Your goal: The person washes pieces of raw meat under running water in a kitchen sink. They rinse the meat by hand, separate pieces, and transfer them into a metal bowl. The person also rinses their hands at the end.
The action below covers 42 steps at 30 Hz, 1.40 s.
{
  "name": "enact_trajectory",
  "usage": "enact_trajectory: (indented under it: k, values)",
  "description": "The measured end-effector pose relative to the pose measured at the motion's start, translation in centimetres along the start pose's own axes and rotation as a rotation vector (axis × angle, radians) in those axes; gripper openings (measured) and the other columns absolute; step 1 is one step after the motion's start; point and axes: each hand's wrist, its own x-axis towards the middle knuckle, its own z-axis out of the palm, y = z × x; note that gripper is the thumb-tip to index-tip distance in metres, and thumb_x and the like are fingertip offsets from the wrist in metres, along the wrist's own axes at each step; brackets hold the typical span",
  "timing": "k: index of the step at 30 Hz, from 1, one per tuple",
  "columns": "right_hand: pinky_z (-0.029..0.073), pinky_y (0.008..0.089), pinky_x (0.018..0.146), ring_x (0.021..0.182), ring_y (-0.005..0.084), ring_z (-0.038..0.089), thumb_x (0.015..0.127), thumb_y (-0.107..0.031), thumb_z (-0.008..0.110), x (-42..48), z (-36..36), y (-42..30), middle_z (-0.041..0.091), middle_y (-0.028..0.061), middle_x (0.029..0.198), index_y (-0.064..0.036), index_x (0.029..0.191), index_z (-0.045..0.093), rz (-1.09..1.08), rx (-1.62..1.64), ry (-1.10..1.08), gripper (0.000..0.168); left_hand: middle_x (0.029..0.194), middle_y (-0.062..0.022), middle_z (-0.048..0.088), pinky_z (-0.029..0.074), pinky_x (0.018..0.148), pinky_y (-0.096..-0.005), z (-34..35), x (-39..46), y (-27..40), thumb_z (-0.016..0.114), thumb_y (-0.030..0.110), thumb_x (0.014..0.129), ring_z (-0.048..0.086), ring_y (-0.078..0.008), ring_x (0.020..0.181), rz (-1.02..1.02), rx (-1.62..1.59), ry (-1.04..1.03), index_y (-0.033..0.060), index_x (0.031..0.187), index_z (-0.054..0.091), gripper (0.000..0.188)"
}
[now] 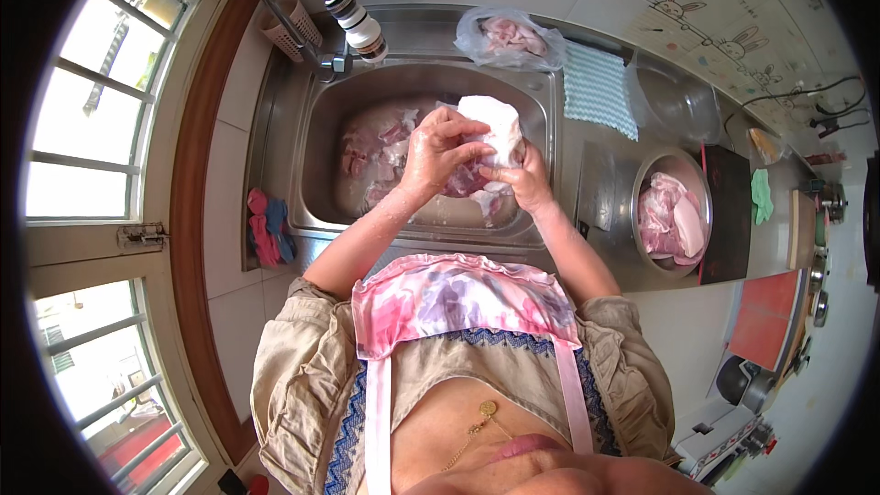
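Note:
Over the stainless steel sink (323, 199) I see a piece of raw meat with a thick white layer of fat (496, 120). My right hand (528, 177) grips its right side, the thumb lying across the front. The wet fingertips of my left hand (440, 151) pinch at the fat from the left. Beneath my hands, several cut pieces of raw meat (375, 151) lie in cloudy water in the basin. The lower part of the held piece is partly hidden, and I cannot tell where it ends and the meat behind it begins.
A faucet with a filter head (364, 31) stands at the back left. Behind the sink sits a plastic bag of meat (512, 40) beside a striped cloth (598, 89). To the right are a clear bowl (677, 100), a metal bowl of meat (639, 247) and a black board (727, 213).

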Motion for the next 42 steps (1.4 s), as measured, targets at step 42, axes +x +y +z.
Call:
enact_trajectory:
  k: [42]
  values:
    - [0.046, 0.0296, 0.092, 0.099, 0.0139, 0.06, 0.063, 0.0, 0.08, 0.4, -1.4, 0.2, 0.065, 0.004, 0.108, -0.001, 0.115, 0.06, 0.063, 0.034, 0.022, 0.055, 0.076, 0.0034, 0.058, 0.041, 0.065, -0.0207, -3.6, -0.7, -7.3, 0.067, 0.017, 0.089, 0.051, -0.0055, 0.068, -0.614, -0.676, 0.124, 0.0075, 0.086, 0.063, 0.011]
